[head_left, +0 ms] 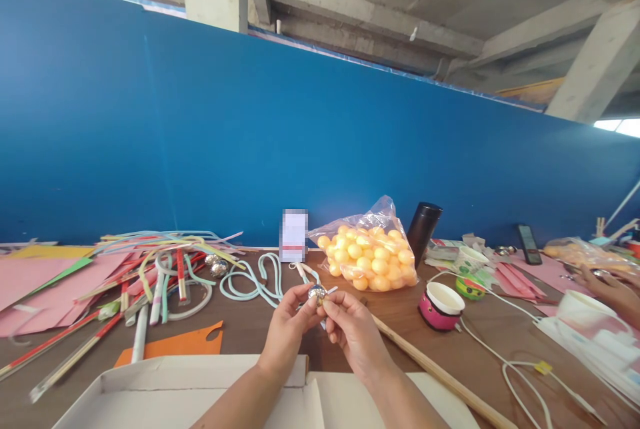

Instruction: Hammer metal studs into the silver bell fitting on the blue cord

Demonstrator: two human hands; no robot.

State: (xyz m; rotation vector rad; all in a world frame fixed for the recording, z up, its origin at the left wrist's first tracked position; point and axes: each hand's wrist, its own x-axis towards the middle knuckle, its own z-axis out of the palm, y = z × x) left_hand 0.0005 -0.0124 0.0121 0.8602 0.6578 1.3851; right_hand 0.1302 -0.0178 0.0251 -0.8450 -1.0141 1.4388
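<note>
In front of me, above the table, my left hand (pixel 291 324) pinches a small shiny silver foil-like ball (pixel 317 292) between thumb and fingers. My right hand (pixel 352 328) closes in a pinch at the ball's right edge, its fingertips meeting those of the left. A thin white piece (pixel 333 290) shows by the right fingers; I cannot make out its kind. Two more silver balls (pixel 219 268) rest on the table to the left. Beyond my hands lies a pale blue cord (pixel 250 292).
A clear bag of orange balls (pixel 367 259) and a black bottle (pixel 424 232) stand behind. Tubes and sticks (pixel 165 269) heap up left, near coloured paper (pixel 50 282). Rightward are a pink-wrapped cup (pixel 440 308), white cables (pixel 500 349), a wooden stick (pixel 440 372) and another person's hand (pixel 607 292).
</note>
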